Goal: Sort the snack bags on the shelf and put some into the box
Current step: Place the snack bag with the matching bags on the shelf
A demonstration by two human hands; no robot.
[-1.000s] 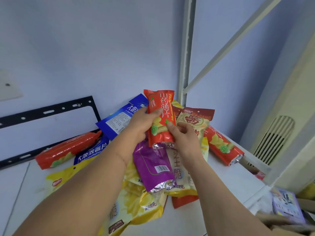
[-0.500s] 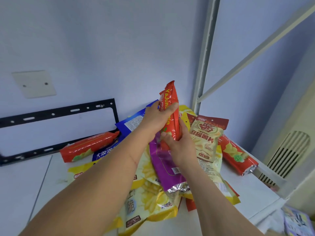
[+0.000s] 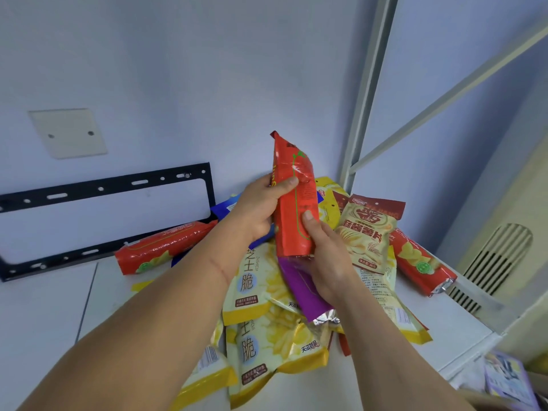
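Note:
Both hands hold one long red snack bag (image 3: pixel 292 185) upright above the pile, its back side turned toward me. My left hand (image 3: pixel 261 209) grips its middle from the left, thumb across the front. My right hand (image 3: pixel 326 256) holds its lower end, thumb pressed on the bag. Under them on the white shelf (image 3: pixel 47 310) lie a purple bag (image 3: pixel 302 292), several yellow bags (image 3: pixel 267 336), a beige chips bag (image 3: pixel 367 232), a red bag at the left (image 3: pixel 160 247) and a red bag at the right (image 3: pixel 418 259). A blue bag (image 3: pixel 224 207) peeks out behind my left hand.
A black metal bracket (image 3: pixel 106 185) leans on the wall behind the shelf. A grey shelf post (image 3: pixel 367 93) rises at the back right corner with a diagonal brace. A beige vented unit (image 3: pixel 498 259) stands to the right. Blurred packaging (image 3: pixel 507 378) shows at the bottom right.
The red bag has been turned from front-facing to edge-on and then to its back, and lifted higher. The camera view has shifted left and down.

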